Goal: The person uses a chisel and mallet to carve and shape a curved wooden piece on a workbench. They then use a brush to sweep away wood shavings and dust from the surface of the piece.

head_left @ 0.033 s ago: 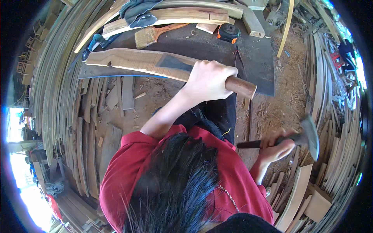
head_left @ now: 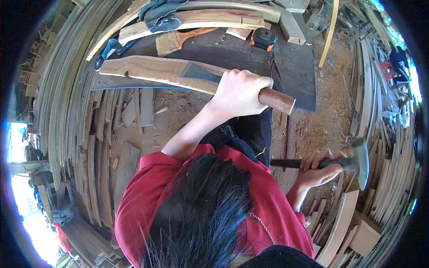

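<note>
The left hand is closing firmly around a chisel-like tool, its fingers wrapping over the grip with the knuckles facing up. A flat, dull grey blade is emerging on the left of the fist, tapering toward the knuckles, and a round, reddish-brown wooden handle is jutting out on the right, showing a paler, cut-looking end. The blade is lying over a long, gently curving wooden piece, which is resting along the near edge of the dark counter. This piece is showing warm brown grain across its upper face, a lighter strip along its near edge and a small dark mark toward its left end; its right end is hiding behind the fist. Out to the right, beyond the counter, the right hand is curling around the dark, slim shaft of a hammer-like tool, whose grey metal head is spreading into a broad, slightly curved edge and pointing away to the right. Behind the wooden piece, a wide brush and a black-and-orange tape measure are lying on the counter near a thick, pale plank.
</note>
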`<action>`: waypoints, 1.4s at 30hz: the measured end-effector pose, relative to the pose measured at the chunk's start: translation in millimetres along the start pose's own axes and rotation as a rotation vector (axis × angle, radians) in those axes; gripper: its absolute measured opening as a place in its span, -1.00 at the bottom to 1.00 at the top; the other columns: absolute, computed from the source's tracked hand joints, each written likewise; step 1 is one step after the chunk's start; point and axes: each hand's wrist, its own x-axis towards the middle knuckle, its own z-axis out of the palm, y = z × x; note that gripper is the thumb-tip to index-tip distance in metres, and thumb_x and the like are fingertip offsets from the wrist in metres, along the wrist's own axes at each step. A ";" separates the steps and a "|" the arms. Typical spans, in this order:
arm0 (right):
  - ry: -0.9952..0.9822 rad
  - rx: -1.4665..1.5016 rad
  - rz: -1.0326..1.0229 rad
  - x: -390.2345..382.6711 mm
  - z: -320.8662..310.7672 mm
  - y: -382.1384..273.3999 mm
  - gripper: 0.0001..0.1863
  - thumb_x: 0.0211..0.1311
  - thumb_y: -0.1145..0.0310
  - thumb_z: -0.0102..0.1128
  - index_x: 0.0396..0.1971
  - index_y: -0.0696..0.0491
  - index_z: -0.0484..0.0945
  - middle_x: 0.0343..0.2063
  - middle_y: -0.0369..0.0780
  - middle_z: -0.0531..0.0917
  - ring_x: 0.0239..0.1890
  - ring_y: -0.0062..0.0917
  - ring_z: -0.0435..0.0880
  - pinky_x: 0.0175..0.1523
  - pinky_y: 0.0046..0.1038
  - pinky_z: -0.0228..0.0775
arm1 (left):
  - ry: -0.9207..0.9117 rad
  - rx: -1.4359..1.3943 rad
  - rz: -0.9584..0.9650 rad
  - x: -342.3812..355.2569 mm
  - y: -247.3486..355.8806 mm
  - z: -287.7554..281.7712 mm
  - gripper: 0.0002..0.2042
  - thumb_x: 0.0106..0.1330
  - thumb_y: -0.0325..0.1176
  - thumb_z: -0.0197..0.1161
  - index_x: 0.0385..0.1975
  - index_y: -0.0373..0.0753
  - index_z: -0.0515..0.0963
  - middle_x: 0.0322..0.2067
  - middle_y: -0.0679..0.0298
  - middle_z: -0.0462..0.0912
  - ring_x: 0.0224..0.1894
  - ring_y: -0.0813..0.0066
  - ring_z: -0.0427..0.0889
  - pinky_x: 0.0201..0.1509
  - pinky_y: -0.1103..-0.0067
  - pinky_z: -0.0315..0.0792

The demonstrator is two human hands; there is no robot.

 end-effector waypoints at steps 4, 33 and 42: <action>-0.224 -0.237 -0.061 -16.3 5.9 38.6 -0.60 0.33 -0.08 -0.12 -0.31 0.00 0.23 -0.80 -0.39 0.24 -0.87 -0.76 0.14 -0.81 -0.67 -0.04 | 0.000 -0.020 -0.012 2.1 0.5 -9.3 -0.82 -0.18 -0.23 0.32 -0.58 -0.04 0.48 -0.69 0.29 0.53 -0.54 0.22 0.60 -0.45 0.37 0.45; -0.777 -0.595 0.284 -8.1 99.4 33.5 -0.73 0.26 0.31 0.07 -0.17 0.20 0.42 -0.54 -0.22 0.58 -0.54 -0.37 0.56 -0.29 -0.37 0.42 | 0.148 0.001 -0.123 -35.5 -105.8 -67.8 -0.84 -0.23 -0.40 0.34 -0.62 -0.13 0.50 -0.67 0.26 0.54 -0.57 0.28 0.58 -0.49 0.50 0.39; -0.700 -0.488 0.114 -3.4 136.5 30.3 -0.58 0.27 0.15 0.07 -0.10 0.19 0.30 -0.65 -0.13 0.46 -0.62 -0.28 0.48 -0.50 -0.42 0.29 | 0.191 -0.035 -0.081 -39.1 -117.2 -85.5 -0.85 -0.23 -0.40 0.34 -0.62 -0.13 0.51 -0.70 0.27 0.52 -0.59 0.27 0.57 -0.49 0.52 0.39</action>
